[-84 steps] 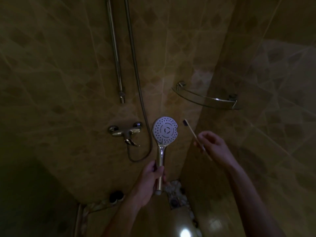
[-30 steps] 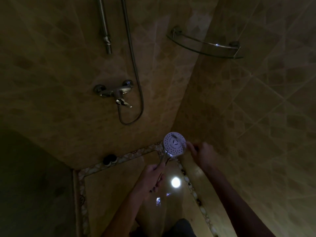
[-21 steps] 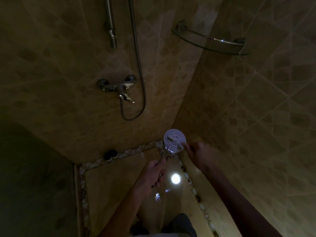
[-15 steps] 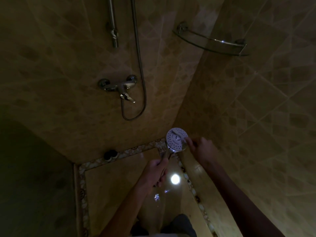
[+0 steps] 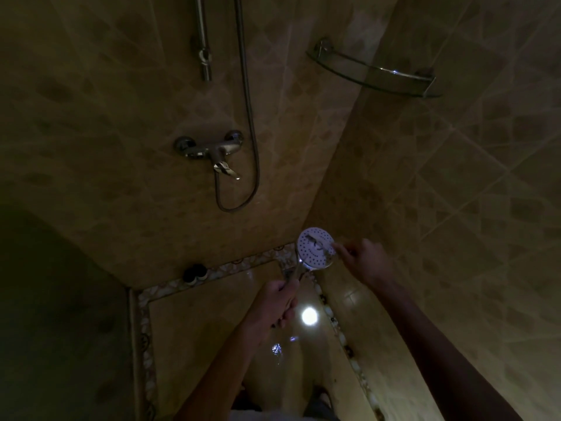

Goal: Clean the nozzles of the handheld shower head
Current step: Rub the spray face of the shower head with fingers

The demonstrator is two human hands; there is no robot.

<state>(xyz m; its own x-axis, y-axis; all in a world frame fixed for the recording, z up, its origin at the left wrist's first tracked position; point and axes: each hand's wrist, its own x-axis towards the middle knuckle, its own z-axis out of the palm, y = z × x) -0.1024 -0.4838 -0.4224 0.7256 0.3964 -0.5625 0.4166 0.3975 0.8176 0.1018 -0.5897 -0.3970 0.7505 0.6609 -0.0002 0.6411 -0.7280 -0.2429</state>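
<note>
The handheld shower head (image 5: 314, 255) is round and white with dark nozzle holes, lit from below, its face turned up toward me. My left hand (image 5: 273, 305) grips its chrome handle below the head. My right hand (image 5: 365, 259) holds a toothbrush (image 5: 318, 244), whose brush end lies across the nozzle face. The toothbrush handle is mostly hidden inside my fingers.
A chrome mixer tap (image 5: 212, 150) and hose loop (image 5: 243, 189) hang on the tiled wall ahead, with the slider rail (image 5: 205, 56) above. A glass corner shelf (image 5: 376, 74) is at upper right. A small dark object (image 5: 194, 272) sits by the floor edge. A light reflection (image 5: 309, 316) glares on the wet floor.
The shower head came down from chest height to low over the floor, and the toothbrush went onto its face. In the last half second the brush shifted slightly across the nozzles.
</note>
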